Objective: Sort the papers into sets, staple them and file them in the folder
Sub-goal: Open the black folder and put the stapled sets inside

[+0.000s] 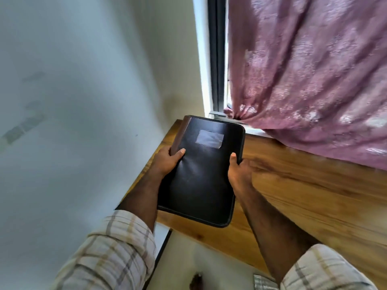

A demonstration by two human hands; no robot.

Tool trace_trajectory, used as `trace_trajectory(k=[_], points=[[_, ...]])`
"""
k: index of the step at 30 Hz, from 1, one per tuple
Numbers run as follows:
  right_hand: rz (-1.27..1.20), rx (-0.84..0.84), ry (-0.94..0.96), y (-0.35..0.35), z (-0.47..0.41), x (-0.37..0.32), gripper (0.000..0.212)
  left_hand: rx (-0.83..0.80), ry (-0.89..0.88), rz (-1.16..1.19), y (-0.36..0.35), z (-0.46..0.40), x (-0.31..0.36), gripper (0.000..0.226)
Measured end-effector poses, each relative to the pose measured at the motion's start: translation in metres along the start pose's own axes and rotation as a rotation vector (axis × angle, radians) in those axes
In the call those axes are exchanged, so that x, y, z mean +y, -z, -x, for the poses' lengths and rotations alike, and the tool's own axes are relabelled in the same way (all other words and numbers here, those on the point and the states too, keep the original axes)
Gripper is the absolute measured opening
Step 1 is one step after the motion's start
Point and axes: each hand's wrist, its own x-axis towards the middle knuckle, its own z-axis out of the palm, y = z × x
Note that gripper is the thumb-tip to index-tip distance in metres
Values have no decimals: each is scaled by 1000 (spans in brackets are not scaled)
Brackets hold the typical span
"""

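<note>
The left hand grips the left edge of a black folder, thumb lying across the cover and fingers curled behind it. The right hand grips the right edge the same way, its thumb on the front rim and its fingers hidden under the folder. The folder is closed, held tilted above the left end of a wooden desk, with a pale label near its top. Both arms wear rolled-up checked sleeves. A pink curtain hangs over the desk's far edge beside a dark window frame, and a pale wall stands to the left.
</note>
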Motion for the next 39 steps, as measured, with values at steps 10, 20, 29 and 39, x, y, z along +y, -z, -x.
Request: trace_trajectory(k=[10,20,29,39], points=[[300,-27,-6,-124,-58,10,54,7,98,-315,10,-102,-91,87],[599,51,42,-159,-81,9,62,103,77,-606,-4,-144,-110,74],[657,74,5,-146,-84,0,66,150,49,-770,-7,-135,-93,71],[625,111,63,2,-41,12,37,34,-229,-726,-105,-45,11,57]])
